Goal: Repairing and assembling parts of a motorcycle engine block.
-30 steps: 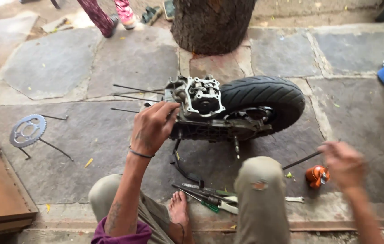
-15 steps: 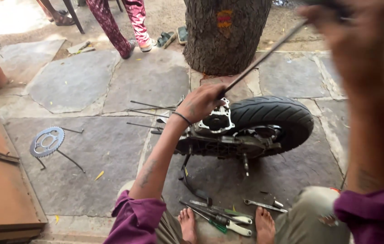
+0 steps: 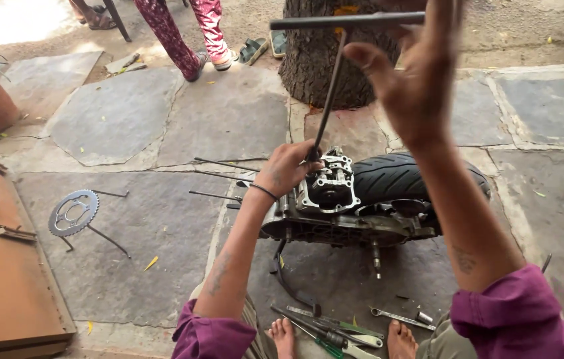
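A scooter engine with its rear tyre lies on the stone floor in front of me. My right hand is raised high and grips the crossbar of a long T-handle wrench. The wrench's shaft runs down to the cylinder head of the engine. My left hand rests on the engine's left side and steadies the wrench's lower end with its fingers. Both sleeves are purple. My bare feet show at the bottom.
Several long metal rods lie left of the engine. A chain sprocket sits further left, by a rusty brown board. Screwdrivers and a spanner lie between my feet. A tree trunk and another person's legs stand behind.
My right hand has carried the T-handle wrench up from the floor and set it upright on the cylinder head. My left hand has shifted right to the wrench's lower end.
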